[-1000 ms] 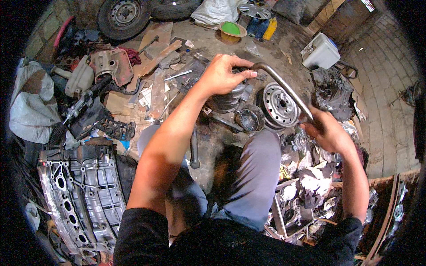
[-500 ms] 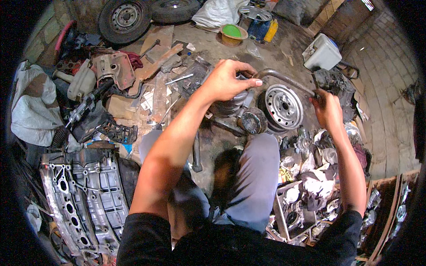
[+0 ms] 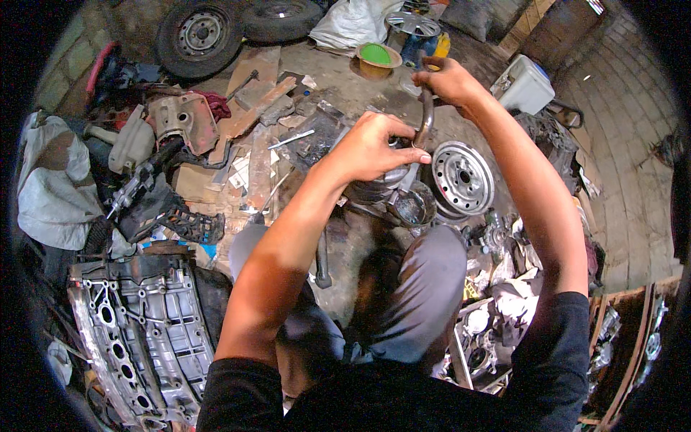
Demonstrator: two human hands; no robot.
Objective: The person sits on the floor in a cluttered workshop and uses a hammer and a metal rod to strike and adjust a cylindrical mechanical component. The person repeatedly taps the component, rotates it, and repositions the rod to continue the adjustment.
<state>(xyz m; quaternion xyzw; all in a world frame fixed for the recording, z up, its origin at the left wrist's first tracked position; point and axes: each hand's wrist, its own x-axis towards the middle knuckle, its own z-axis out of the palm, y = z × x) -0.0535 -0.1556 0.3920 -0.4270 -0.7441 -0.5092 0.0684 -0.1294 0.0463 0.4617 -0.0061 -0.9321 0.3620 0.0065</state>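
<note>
A dark bent metal bar (image 3: pixel 427 108) runs between my hands over a dark, rounded metal part (image 3: pixel 378 189) on the floor. My left hand (image 3: pixel 374 144) pinches the bar's lower bent end, its thumb below it. My right hand (image 3: pixel 446 83) grips the far, upper end of the bar. A silver steel wheel rim (image 3: pixel 464 180) lies just right of the rounded part. A metal can with dark contents (image 3: pixel 412 207) stands below, and a long metal tool (image 3: pixel 322 263) lies between my knees.
An aluminium engine part (image 3: pixel 144 338) fills the lower left, beside a white sack (image 3: pixel 57 173). Tyres (image 3: pixel 198 39), a green-topped bucket (image 3: pixel 378 57) and a white box (image 3: pixel 522 83) stand farther back. Scrap parts (image 3: pixel 482 345) crowd the lower right.
My right hand has swung forward and up from the right side, turning the bar to point away from me. My left hand has shifted slightly down, still on the bend.
</note>
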